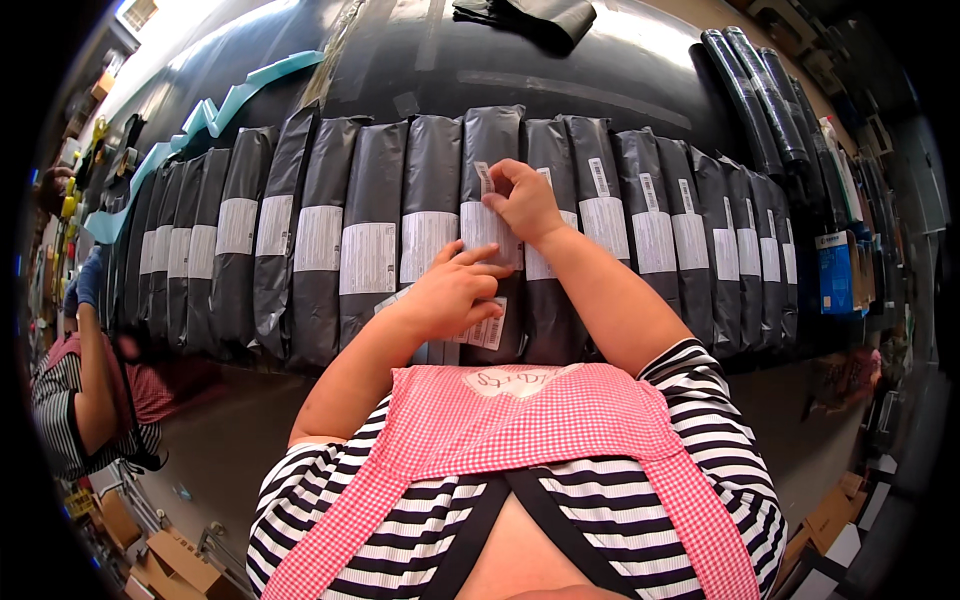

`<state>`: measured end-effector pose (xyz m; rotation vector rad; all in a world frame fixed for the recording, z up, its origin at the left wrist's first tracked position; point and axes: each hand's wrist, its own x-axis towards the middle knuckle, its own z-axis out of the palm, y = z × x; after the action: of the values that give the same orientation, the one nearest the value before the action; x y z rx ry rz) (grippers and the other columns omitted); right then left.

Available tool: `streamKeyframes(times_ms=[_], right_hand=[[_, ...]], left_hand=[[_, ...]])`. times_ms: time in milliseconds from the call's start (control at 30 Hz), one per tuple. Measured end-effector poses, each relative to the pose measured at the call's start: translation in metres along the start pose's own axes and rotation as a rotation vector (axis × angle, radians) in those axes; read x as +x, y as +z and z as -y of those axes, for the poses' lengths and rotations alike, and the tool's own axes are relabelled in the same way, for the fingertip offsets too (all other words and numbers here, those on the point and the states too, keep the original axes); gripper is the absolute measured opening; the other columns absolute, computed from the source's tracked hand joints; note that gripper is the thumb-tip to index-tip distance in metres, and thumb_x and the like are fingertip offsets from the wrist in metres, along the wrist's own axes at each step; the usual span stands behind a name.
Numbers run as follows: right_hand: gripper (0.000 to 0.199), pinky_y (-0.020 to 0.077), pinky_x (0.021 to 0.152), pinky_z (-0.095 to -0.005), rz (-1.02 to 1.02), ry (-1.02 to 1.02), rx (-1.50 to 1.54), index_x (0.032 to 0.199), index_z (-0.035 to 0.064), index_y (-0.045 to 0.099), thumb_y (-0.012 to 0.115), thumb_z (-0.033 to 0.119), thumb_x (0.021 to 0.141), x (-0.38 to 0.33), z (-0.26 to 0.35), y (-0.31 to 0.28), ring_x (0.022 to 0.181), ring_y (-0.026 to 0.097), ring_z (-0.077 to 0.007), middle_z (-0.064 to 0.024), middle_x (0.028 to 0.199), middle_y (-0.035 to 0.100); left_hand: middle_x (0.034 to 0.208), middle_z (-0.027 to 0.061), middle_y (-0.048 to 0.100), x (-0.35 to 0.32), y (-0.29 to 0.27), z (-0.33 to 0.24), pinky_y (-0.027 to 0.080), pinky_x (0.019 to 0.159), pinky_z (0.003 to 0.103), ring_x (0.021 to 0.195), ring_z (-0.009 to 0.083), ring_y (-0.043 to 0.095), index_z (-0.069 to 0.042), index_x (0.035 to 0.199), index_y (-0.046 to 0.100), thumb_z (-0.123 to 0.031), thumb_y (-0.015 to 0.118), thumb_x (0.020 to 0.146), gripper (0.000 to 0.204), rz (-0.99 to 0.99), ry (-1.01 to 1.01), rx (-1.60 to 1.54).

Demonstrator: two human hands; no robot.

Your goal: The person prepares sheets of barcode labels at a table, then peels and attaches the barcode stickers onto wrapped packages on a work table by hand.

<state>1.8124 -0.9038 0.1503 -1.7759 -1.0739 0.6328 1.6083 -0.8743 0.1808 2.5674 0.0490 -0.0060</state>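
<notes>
A row of grey plastic mailing parcels, each with a white label, stands side by side along the black table. At the middle parcel (pixel 491 140), my right hand (pixel 527 203) pinches the edge of a small barcode sticker (pixel 484 178), just above that parcel's white label (pixel 478 222). Lower on the same parcel is my left hand (pixel 462 292), its fingers extended toward the label. Its thumb rests on a sheet of barcode stickers (pixel 489 332), which shows beneath the hand. Parcels to the right carry similar small stickers; those to the left show none.
Behind the row spreads the black table (pixel 420 50), with a folded black plastic piece (pixel 540 18) at its far side. A pale blue strip (pixel 215 118) lies at left. Black wrapped rolls (pixel 765 95) and a blue box (pixel 836 272) are at right. Another person's gloved hand (pixel 88 280) is at far left.
</notes>
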Motion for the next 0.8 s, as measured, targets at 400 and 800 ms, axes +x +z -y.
streamKeyframes(times_ms=[400,800], right_hand=[[0.038,0.0495,0.085,-0.0431,-0.239,0.126,-0.457,0.100,0.0062,0.056,0.076,0.031,0.080,0.052,0.005,-0.001,0.100,0.061,-0.0351,-0.0142,0.106,0.059],[0.020,0.0513,0.070,-0.0261,0.299,0.064,0.364,0.093,0.0008,0.062,0.074,0.007,0.078,-0.107,0.075,-0.017,0.077,0.063,-0.0100,-0.0058,0.083,0.067]], left_hand=[[0.129,0.0046,0.062,-0.003,0.000,-0.002,0.026,0.112,0.049,0.137,0.0283,0.039,-0.005,0.082,0.070,-0.031,0.066,0.087,0.026,-0.032,0.014,0.002],[0.096,0.0071,0.070,-0.022,-0.037,-0.001,0.037,0.095,0.042,0.093,0.0267,0.062,-0.005,0.069,0.063,-0.028,0.077,0.077,0.028,-0.738,-0.070,-0.182]])
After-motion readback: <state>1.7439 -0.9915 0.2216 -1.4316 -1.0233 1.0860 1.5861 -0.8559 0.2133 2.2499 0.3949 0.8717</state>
